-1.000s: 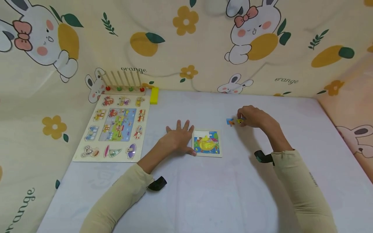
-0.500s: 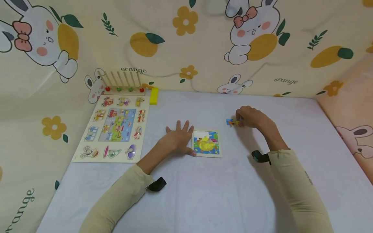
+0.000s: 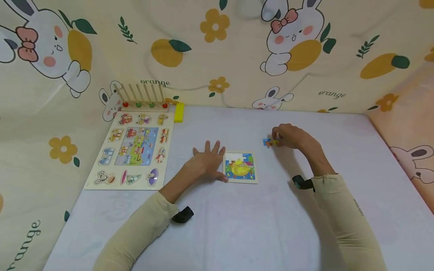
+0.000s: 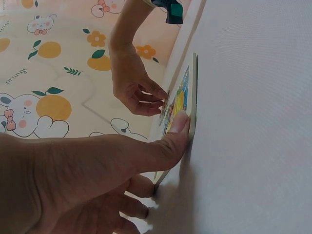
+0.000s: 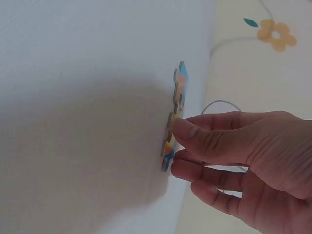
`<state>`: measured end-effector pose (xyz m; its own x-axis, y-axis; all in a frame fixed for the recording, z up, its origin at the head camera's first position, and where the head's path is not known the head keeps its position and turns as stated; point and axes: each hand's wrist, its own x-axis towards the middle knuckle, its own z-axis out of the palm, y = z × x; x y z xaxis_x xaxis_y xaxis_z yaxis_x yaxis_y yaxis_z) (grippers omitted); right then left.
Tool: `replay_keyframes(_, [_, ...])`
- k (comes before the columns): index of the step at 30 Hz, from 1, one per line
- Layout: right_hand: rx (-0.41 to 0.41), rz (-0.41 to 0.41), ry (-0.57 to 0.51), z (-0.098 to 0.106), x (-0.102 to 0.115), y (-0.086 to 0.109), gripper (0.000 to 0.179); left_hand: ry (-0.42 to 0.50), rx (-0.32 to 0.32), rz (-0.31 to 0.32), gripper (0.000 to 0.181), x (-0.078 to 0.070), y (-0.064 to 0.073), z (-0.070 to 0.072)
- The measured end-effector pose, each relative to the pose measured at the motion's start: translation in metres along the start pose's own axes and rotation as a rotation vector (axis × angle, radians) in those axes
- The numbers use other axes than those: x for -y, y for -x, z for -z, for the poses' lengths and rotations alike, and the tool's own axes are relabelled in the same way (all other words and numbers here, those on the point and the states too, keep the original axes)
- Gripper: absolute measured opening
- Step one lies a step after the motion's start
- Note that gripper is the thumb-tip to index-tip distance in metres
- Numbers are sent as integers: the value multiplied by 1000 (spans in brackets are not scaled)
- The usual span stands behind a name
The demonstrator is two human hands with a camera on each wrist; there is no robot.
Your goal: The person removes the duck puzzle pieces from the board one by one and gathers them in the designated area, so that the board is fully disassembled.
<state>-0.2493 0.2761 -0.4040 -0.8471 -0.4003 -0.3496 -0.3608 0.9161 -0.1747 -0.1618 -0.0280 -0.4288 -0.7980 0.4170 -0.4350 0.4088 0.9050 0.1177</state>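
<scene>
My left hand (image 3: 207, 162) lies spread on the table, its thumb resting on the left edge of a small wooden jigsaw puzzle (image 3: 240, 169). The puzzle shows a yellow duck, with a bare pale patch at its upper left. To the right of the puzzle, my right hand (image 3: 291, 136) pinches a small yellow-and-blue puzzle piece (image 5: 169, 146) between thumb and fingers, low over the table. Against that piece lies a blue-and-orange puzzle piece (image 5: 181, 85); whether the two interlock, I cannot tell. Fingers partly hide the pinched piece.
A large picture pegboard (image 3: 91, 182) lies at the left. Behind it stands a rack of wooden rods (image 3: 144, 92) with red and green beads. A yellow block (image 3: 179, 112) sits beside them. Patterned cloth walls (image 3: 190, 79) border the table.
My right hand has shifted slightly left while staying at the puzzle pieces. The left hand and the duck puzzle stay put.
</scene>
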Motion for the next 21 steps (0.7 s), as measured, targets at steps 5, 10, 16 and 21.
replay_keyframes(5, [-19,11,10,5,11,5,26,-6,3,0,112,-1,0,1])
replay_keyframes(10, [-40,61,-49,15,32,13,31,-6,4,0,112,-1,1,1])
replay_keyframes(16, [-28,225,-100,11,59,19,31,-1,11,-5,111,-1,1,2])
replay_keyframes(21, [61,299,-99,0,78,14,38,8,19,5,111,-1,2,3])
